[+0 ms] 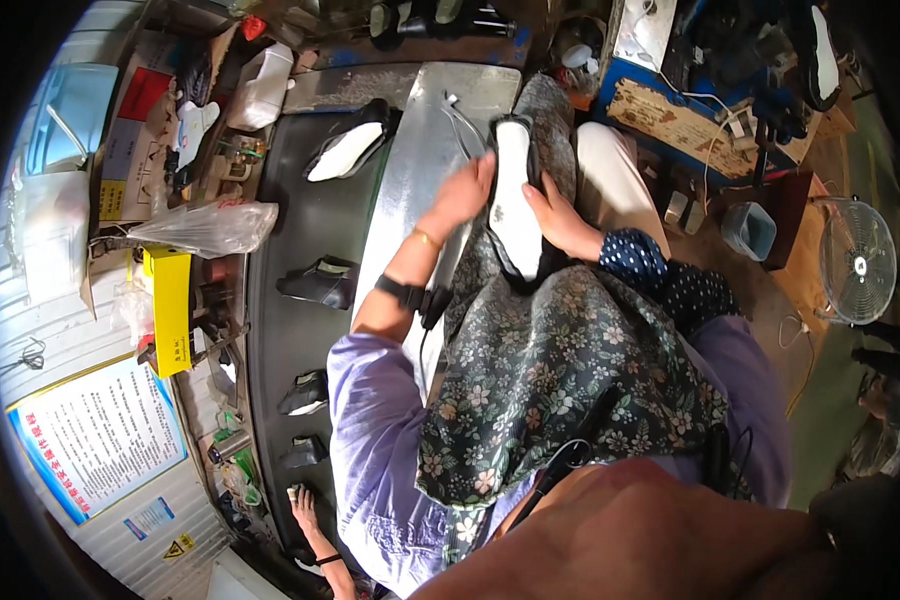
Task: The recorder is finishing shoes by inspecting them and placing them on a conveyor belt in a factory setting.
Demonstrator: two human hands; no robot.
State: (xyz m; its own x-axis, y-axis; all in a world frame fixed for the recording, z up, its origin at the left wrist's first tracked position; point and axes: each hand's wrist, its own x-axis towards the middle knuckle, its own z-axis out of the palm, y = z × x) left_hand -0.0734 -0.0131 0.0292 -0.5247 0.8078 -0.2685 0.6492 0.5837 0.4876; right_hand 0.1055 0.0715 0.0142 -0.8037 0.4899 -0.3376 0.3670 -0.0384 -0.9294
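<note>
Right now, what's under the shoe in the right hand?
A flowery apron shows around the shoe, but whatever is directly underneath is covered.

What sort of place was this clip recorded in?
Most likely a shoemaking workshop: the right hand holds a dark shoe with a white underside, more dark shoe pieces lie spaced along a long black belt-like surface, and a poster hangs on the wall.

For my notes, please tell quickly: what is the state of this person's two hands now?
Left hand: fingers curled beside the shoe; cannot tell if it grips anything.
Right hand: closed on the shoe's right side, holding it.
</note>
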